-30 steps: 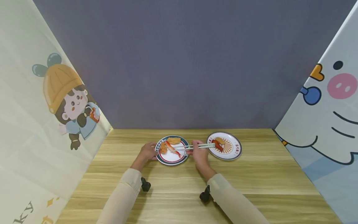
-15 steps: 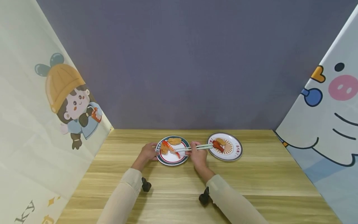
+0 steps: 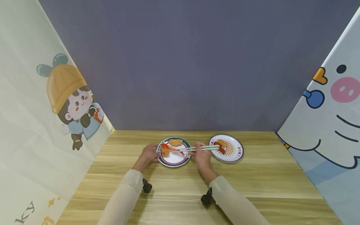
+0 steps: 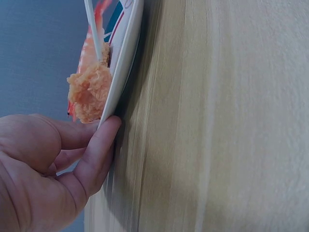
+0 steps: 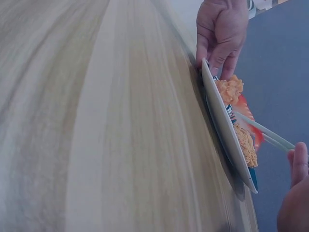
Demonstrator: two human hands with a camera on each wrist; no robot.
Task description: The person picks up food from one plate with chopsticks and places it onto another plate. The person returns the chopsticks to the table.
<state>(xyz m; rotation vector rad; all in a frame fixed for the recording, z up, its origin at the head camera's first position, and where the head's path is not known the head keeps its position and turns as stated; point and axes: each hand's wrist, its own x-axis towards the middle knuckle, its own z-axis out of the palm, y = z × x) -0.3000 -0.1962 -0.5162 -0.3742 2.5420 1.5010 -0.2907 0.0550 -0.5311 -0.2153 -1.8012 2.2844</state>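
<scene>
Over the left plate [image 3: 173, 159], the right hand [image 3: 203, 157] is pinching chopsticks [image 3: 201, 148] lying sideways, tips pointing left, nipping the shrimp [image 3: 172, 147]; the left hand [image 3: 148, 153] is touching the rim, fingers relaxed.

Two plates on table [image 3: 253, 184], side by side near back edge: left plate [image 3: 173, 160] w/ shrimp [image 3: 172, 147] and two fried pieces in it, right plate [image 3: 234, 153] w/ food too. Left hand [image 3: 148, 153] at left plate's left rim, touching it. Right hand [image 3: 203, 156] btwn plates, chopsticks [image 3: 201, 148] in its grip, tips over left plate at shrimp, back ends over right plate.
</scene>
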